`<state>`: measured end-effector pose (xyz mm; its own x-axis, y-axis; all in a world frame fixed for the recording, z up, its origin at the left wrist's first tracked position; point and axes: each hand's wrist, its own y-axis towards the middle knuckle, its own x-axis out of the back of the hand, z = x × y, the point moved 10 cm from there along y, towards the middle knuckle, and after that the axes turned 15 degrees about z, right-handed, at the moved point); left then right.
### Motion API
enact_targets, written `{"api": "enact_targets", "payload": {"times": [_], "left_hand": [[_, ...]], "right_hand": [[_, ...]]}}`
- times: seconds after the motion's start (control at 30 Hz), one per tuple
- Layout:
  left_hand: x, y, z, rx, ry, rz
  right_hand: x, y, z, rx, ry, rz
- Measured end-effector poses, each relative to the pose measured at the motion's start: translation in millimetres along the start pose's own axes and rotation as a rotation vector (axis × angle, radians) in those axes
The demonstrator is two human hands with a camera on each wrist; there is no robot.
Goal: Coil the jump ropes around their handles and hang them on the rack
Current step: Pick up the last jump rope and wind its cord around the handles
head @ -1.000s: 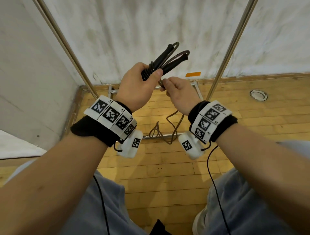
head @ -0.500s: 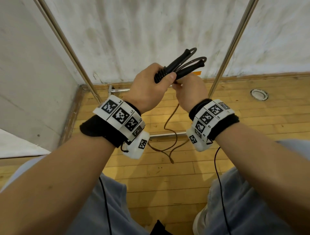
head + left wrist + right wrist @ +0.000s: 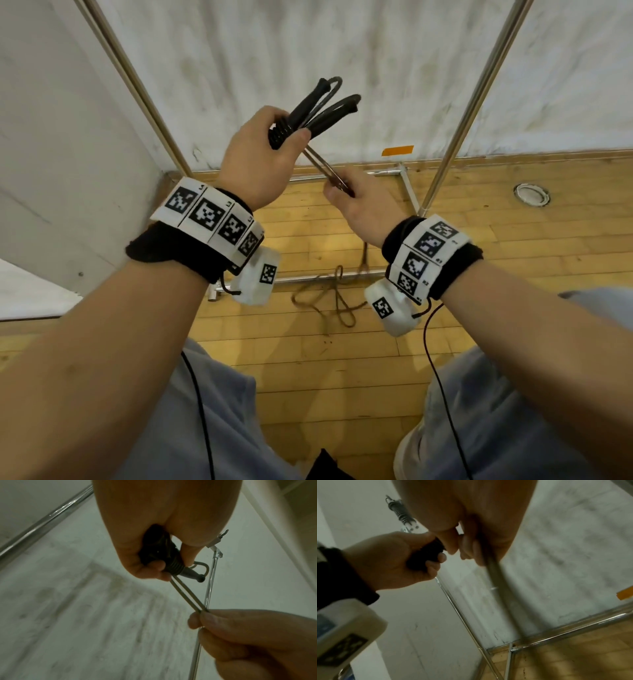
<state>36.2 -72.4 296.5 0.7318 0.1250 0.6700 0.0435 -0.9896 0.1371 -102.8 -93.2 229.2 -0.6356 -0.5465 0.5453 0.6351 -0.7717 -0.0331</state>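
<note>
My left hand (image 3: 263,154) grips the two black jump rope handles (image 3: 318,111) together, tips pointing up and right toward the wall. Several turns of brown rope are wound round them at my thumb, as the left wrist view shows at the coil (image 3: 175,568). Two taut rope strands (image 3: 325,168) run down from the coil to my right hand (image 3: 359,205), which pinches them between thumb and fingers (image 3: 204,619). The loose rope (image 3: 329,294) hangs below and lies tangled on the wooden floor. The rack's metal poles (image 3: 472,99) stand in front of me.
The rack's base bars (image 3: 342,275) lie on the floor under my hands, close to the white wall (image 3: 342,51). Left is a second wall (image 3: 51,137) forming a corner. A round floor fitting (image 3: 532,194) sits at the right. An orange tape strip (image 3: 397,150) marks the wall's foot.
My right hand has come down and away from the handles, drawing the rope taut. The left hand with the handles shifted left. The loose rope on the floor has changed shape.
</note>
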Motion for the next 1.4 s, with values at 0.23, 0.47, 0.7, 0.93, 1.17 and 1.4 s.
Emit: {"api": "enact_targets", "payload": {"times": [0.23, 0.47, 0.7, 0.93, 1.17, 1.4], "left_hand": [[-3.4, 3.8, 33.5, 0.159, 0.263, 0.071], [-48.1, 3.7, 44.0, 0.15, 0.378, 0.306], [-85.5, 4.2, 41.6, 0.122, 0.527, 0.398], [-96.9, -5.4, 12.4, -0.038, 0.6, 0.349], [-100.9, -16.0, -6.4, -0.163, 0.601, 0.375], [-83.3, -26.6, -27.4, -0.297, 0.338, 0.38]], "right_hand": [[4.9, -6.6, 4.6, -0.027, -0.203, 0.029], [18.5, -10.9, 12.2, -0.033, -0.197, 0.043], [8.1, -11.2, 22.2, -0.033, 0.017, 0.184], [53.9, -6.9, 14.2, -0.086, -0.195, -0.102], [61.5, 0.1, -4.6, -0.163, -0.287, -0.115], [62.6, -1.7, -26.3, -0.18, -0.008, 0.053]]}}
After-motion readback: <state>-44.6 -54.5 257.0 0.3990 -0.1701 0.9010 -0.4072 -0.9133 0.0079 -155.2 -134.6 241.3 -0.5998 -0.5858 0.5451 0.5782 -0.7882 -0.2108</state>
